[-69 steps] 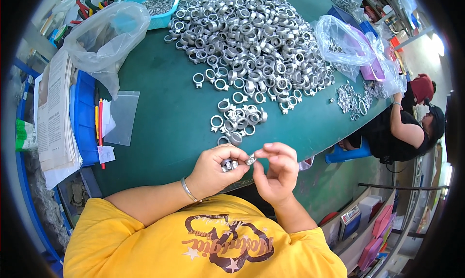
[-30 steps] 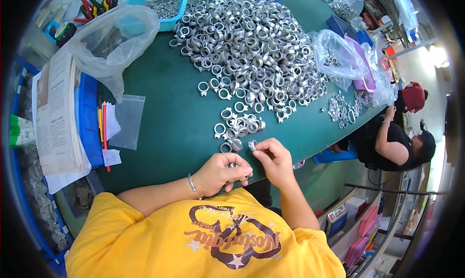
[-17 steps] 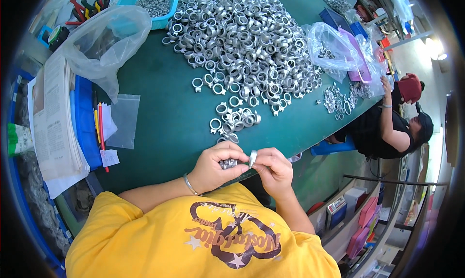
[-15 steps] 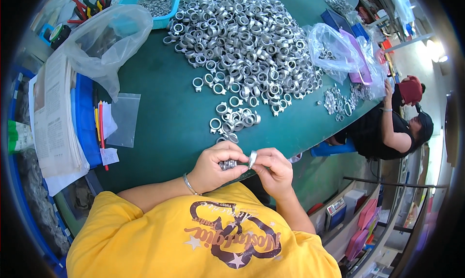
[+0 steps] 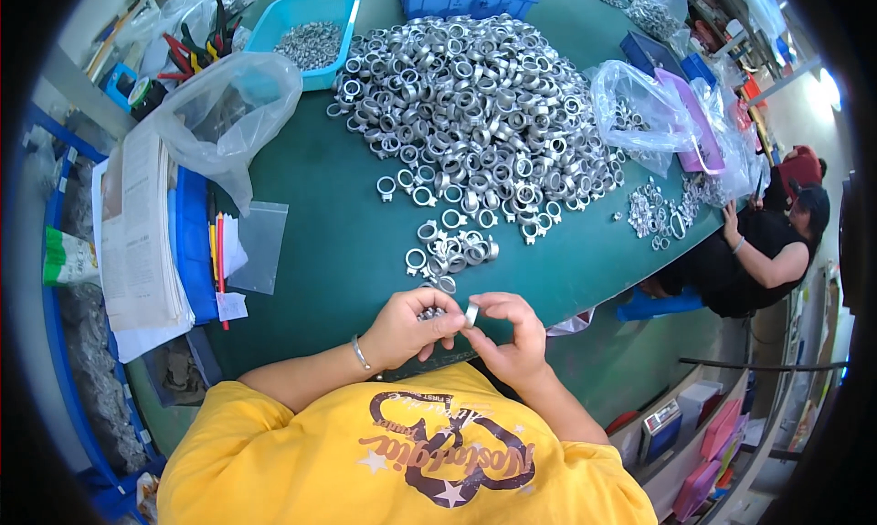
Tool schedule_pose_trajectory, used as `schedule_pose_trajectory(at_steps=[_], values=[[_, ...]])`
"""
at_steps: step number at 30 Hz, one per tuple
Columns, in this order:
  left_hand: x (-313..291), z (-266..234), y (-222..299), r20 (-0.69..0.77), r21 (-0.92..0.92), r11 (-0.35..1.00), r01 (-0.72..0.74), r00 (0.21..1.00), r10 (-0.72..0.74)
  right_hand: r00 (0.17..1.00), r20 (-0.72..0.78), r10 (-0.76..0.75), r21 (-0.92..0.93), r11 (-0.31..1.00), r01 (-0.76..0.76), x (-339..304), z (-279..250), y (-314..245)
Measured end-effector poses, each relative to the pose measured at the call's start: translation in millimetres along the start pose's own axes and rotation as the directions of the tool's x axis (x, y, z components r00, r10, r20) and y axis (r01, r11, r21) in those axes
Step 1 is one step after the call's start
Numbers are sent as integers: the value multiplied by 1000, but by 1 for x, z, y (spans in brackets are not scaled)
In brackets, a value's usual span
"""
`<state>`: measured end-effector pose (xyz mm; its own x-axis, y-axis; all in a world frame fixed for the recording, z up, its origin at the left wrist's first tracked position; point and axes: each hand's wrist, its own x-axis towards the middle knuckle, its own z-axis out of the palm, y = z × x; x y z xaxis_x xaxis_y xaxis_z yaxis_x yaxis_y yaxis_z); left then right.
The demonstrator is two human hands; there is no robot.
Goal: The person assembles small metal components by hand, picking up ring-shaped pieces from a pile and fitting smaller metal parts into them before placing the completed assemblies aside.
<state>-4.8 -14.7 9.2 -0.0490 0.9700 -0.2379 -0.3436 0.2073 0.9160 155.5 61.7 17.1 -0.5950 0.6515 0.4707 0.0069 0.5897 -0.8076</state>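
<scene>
Close to my body at the table's near edge, my left hand [image 5: 408, 328] is closed around several small shiny metal parts [image 5: 431, 314], mostly hidden by the fingers. My right hand [image 5: 513, 342] pinches a silvery metal ring [image 5: 470, 315] between thumb and fingertips, and my left fingertips meet it. Just beyond the hands lies a small cluster of metal rings [image 5: 448, 249] with little lugs on their rims. Farther off rises a large heap of similar rings [image 5: 484, 114].
A turquoise basin [image 5: 353, 22] of small parts and a blue crate [image 5: 466, 4] stand behind the heap. Left are a plastic bag [image 5: 224, 114], newspapers [image 5: 137, 242] and pencils [image 5: 220, 260]. Right are loose metal pieces [image 5: 650, 210], a lilac tray [image 5: 694, 123] and a seated co-worker [image 5: 763, 251].
The view has shifted, so the table sits slightly lower and farther right. My right fingers have spread a little around the ring, which stays at my left fingertips.
</scene>
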Motion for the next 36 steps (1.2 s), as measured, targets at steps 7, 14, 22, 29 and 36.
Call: schedule_pose_trajectory(at_steps=[7, 14, 22, 29, 36], values=[[4, -1, -2, -18, 408, 838, -361, 915, 403, 995, 31, -97, -99, 990, 100, 5, -2, -2], [5, -4, 2, 31, 472, 716, -514, 822, 569, 931, 193, 311, 401, 841, -364, 0, -2, 1], [4, -6, -1, 51, 483, 729, -486, 846, 530, 943, 188, 273, 300, 899, -320, 4, -2, 3], [4, -6, -1, 49, 480, 739, -472, 856, 515, 960, 176, 218, 254, 932, -259, 6, -2, 3], [4, -6, 0, 44, 470, 754, -459, 866, 499, 969, 141, 201, 213, 950, -228, 9, -1, 0]])
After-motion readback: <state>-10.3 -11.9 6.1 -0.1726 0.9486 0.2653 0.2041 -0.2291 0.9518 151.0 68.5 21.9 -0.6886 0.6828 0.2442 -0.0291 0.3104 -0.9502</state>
